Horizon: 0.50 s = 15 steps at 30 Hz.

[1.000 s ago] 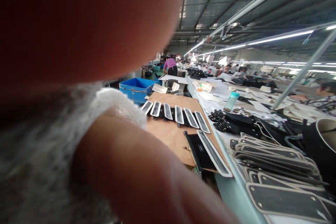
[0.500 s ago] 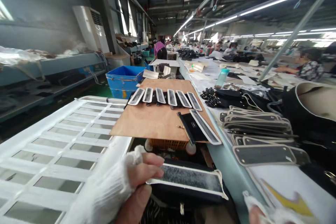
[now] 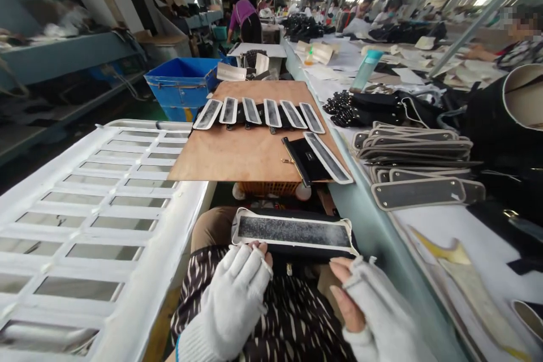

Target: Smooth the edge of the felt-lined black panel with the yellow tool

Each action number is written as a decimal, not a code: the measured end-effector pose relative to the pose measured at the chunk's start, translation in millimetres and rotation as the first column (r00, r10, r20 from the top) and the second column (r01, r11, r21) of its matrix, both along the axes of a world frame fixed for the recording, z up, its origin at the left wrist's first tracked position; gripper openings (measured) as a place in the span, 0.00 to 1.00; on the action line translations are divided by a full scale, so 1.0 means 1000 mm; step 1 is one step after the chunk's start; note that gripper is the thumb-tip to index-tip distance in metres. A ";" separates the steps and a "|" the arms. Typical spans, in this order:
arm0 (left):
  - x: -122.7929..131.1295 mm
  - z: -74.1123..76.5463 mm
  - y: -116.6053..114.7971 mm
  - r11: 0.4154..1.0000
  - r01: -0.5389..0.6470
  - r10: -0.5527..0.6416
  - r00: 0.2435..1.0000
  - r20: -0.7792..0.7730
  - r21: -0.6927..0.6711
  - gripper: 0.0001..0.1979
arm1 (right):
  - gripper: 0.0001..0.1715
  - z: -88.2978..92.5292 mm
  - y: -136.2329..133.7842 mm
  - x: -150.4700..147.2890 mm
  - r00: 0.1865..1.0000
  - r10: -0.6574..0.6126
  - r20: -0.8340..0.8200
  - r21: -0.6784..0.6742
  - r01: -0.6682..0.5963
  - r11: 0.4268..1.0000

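Directions read from the seated person. Bag point(image 3: 297, 255): across the lap point(image 3: 292, 311) at 12 o'clock, panel point(image 3: 292, 231) facing up. Left hand point(image 3: 241, 294): fingers at the bag's near edge, 7 o'clock; from where I stand, I cannot tell whether it grips. Right hand point(image 3: 377, 305): open, thumb apart, beside the 4 o'clock corner. Rack point(image 3: 94, 212): 10 o'clock. Board point(image 3: 237, 153): 12 o'clock, beyond the bag.
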<state>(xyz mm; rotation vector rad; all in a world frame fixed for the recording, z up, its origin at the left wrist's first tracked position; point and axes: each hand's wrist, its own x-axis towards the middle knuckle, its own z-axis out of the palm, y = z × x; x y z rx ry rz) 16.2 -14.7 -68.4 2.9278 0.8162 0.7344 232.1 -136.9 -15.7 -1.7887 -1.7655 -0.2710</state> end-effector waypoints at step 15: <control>0.037 -0.051 -0.028 0.974 -0.147 0.148 0.989 -0.008 -0.171 0.24 | 0.16 -0.040 0.035 -0.035 0.965 0.028 0.260 -0.053 -0.015 0.999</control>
